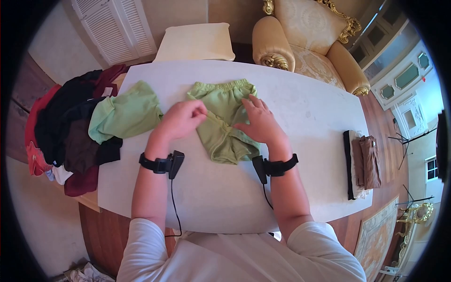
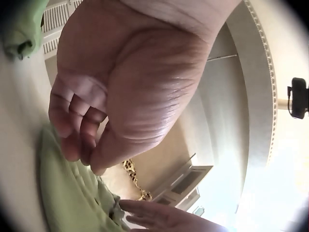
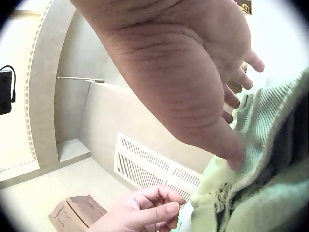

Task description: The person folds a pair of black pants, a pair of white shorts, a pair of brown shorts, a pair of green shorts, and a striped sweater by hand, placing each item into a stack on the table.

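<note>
**Green shorts between my hands, legs still to be squared**

Nearest me on the table (image 1: 211, 197), at 12 o'clock, the legs of the green shorts (image 1: 221, 145) lie rumpled. I'd level those first, easing the creases toward 6 o'clock without stretching the hems.

At 11 o'clock my left hand (image 1: 182, 121) is curled over the edge, thumb and fingertips together; I see no cloth between them. At 1 o'clock my right hand (image 1: 263, 123) has its fingers apart, the thumb touching the shorts. A light, flat palm should suit this soft cloth (a hard drag would only twist the seams).

Farther up, at 12, the gathered waistband (image 1: 223, 86) is best kept straight as a guide line.

The folded stack (image 1: 369, 162) sits at 2 o'clock, another green garment (image 1: 129, 113) between 10 and 11, and beyond it, at 10, the dark and red heap (image 1: 66, 122); sleeves should keep well off all three.
</note>
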`<action>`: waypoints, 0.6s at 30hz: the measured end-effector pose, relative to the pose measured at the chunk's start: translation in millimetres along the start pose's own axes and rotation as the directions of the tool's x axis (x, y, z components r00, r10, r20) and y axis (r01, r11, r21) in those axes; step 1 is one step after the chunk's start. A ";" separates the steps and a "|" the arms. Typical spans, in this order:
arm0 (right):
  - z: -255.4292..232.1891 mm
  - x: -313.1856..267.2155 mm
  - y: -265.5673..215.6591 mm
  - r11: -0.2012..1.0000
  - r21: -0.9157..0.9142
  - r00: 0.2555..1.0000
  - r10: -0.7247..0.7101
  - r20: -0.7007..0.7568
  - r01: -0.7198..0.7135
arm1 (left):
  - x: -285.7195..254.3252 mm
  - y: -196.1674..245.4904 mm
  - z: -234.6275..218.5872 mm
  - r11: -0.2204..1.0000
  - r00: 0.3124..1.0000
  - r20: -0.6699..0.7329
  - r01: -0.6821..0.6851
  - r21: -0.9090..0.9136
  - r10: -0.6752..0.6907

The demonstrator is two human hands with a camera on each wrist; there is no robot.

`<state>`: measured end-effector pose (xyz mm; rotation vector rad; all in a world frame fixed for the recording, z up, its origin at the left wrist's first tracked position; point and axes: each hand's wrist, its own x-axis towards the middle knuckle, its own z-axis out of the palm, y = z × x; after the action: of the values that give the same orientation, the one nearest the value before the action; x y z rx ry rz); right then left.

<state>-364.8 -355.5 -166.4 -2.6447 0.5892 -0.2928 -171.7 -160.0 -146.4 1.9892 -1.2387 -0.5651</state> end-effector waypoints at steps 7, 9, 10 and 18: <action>-20.1 1.6 -26.1 0.930 0.367 0.995 -0.045 0.088 0.010 | -1.6 -0.9 -0.2 0.990 0.996 -0.054 -0.067 0.125 0.075; -7.5 0.2 -27.8 0.936 0.350 0.992 -0.073 0.100 0.034 | 0.4 -0.3 7.2 0.989 0.996 0.044 -0.086 0.124 0.081; -1.0 0.2 -27.0 0.938 0.343 0.991 -0.087 0.105 0.046 | 1.2 1.1 10.0 0.988 0.992 0.094 -0.095 0.124 0.084; 0.5 3.0 -24.1 0.972 0.232 0.976 -0.013 0.217 -0.038 | 0.8 8.8 31.6 0.981 0.982 0.148 -0.133 0.139 0.113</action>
<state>-353.3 -336.8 -155.9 -2.4016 0.4681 -0.0621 -198.0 -174.0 -160.2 2.0044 -1.5183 -0.5735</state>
